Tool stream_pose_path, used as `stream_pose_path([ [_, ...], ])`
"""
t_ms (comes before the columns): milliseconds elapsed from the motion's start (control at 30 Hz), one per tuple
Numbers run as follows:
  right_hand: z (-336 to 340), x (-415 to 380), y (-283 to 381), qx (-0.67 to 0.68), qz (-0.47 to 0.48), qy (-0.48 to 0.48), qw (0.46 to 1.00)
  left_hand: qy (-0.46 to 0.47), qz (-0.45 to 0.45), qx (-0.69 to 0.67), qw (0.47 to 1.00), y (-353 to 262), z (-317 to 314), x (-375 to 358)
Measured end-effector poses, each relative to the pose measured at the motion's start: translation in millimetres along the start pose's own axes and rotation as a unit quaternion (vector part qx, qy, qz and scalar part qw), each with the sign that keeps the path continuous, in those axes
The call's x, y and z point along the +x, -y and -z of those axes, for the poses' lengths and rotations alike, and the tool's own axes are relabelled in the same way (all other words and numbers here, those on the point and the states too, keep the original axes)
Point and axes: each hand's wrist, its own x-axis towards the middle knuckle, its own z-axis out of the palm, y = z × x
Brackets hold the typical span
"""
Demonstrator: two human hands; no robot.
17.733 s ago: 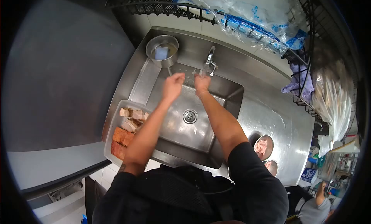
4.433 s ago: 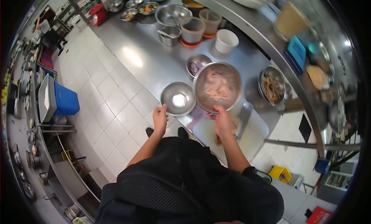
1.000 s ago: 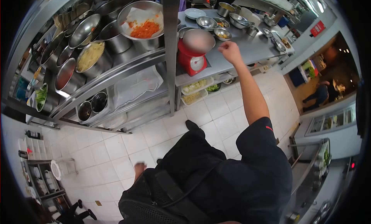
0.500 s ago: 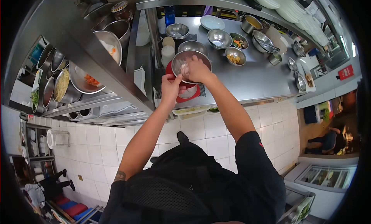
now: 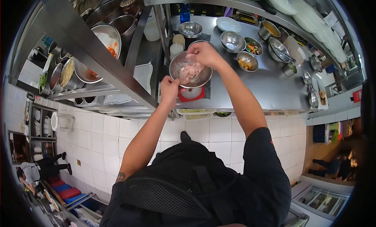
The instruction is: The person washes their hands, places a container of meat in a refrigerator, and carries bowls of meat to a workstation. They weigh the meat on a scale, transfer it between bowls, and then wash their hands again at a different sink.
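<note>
A steel mixing bowl (image 5: 206,75) holds a heap of pale pink raw meat strips (image 5: 189,72). My left hand (image 5: 169,89) is closed on the bowl's near left rim, thumb on top. Over the far side of the bowl, my right hand (image 5: 206,55) pinches a small piece of the same meat between bent fingertips. Beneath the bowl is a red kitchen scale (image 5: 199,95) with a pale round part, mostly covered by the bowl. Another steel bowl stands just behind, largely hidden by my right hand.
On the steel counter (image 5: 235,92) stand a bowl of yellow chunks (image 5: 247,62), a bowl of mixed vegetables (image 5: 253,47), and an empty-looking steel bowl (image 5: 232,42). A steel post (image 5: 98,58) crosses on the left. Stacked white plates (image 5: 309,17) sit on the shelf above.
My right hand has risen out of the meat toward the bowl's far side, with a piece in its fingertips. The meat heap now shows. My left hand stays at the rim.
</note>
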Motion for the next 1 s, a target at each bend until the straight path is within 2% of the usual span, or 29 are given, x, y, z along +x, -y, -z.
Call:
stream_pose_path([
  [33, 3, 3, 4, 0.001, 0.003, 0.002, 1.0, 0.003, 0.004, 0.006, 1.0, -2, 1, 1],
  [100, 7, 5, 14, 0.209, -0.06, 0.06, 0.974, 0.001, 0.004, -0.012, 1.0, -4, 1, 1],
  [267, 14, 7, 31, 0.252, -0.065, 0.048, 0.964, 0.013, 0.018, -0.043, 0.999, -10, 1, -3],
  [333, 13, 0, 23, 0.246, -0.114, 0.095, 0.958, 0.009, 0.034, -0.063, 0.997, -9, 4, -7],
  [467, 8, -11, 6, 0.296, -0.103, 0.143, 0.939, 0.022, 0.039, -0.052, 0.998, -9, 6, -8],
  [533, 11, -9, 0, 0.297, -0.043, 0.182, 0.936, 0.025, 0.04, -0.047, 0.998, -9, 7, -5],
  [767, 13, -19, 14, 0.235, -0.088, 0.074, 0.965, 0.016, 0.034, -0.051, 0.998, -7, 12, -6],
  [800, 15, -24, 18, 0.22, -0.072, 0.059, 0.971, 0.003, 0.035, -0.05, 0.998, -7, 14, -6],
  [900, 15, -26, 13, 0.19, -0.103, 0.031, 0.976, -0.007, 0.033, -0.047, 0.998, -6, 15, -4],
  [1000, 8, -24, -2, 0.134, -0.112, 0.047, 0.983, -0.008, 0.032, -0.037, 0.999, -4, 12, -5],
])
